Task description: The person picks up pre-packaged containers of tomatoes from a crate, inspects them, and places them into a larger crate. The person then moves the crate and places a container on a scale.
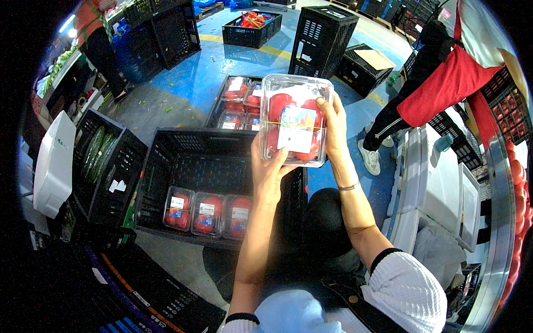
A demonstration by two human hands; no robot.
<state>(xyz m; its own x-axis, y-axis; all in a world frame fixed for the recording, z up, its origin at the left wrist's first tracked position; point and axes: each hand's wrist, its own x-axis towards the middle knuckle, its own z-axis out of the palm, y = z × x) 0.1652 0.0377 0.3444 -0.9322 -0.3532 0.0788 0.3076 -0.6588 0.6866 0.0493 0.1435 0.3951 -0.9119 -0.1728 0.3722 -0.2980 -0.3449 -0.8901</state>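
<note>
My left hand [268, 170] and my right hand [333, 125] hold a clear plastic clamshell of tomatoes [275, 137] between them, raised in front of me. A yellow band crosses its lid, and a label with writing [296, 129] lies over the red tomatoes. Below and to the left is a black plastic crate [187, 237], where several similar clamshells [209, 214] stand in a row along the near side. Beyond its far wall, a second black crate [214, 112] holds more packed clamshells [235, 89], partly hidden behind the raised one.
A black crate of cucumbers [98, 154] and a white foam lid [56, 166] are at left. White foam boxes [429, 166] line the right. A person in a red apron [449, 87] stands at upper right. Stacked black crates [322, 41] stand ahead.
</note>
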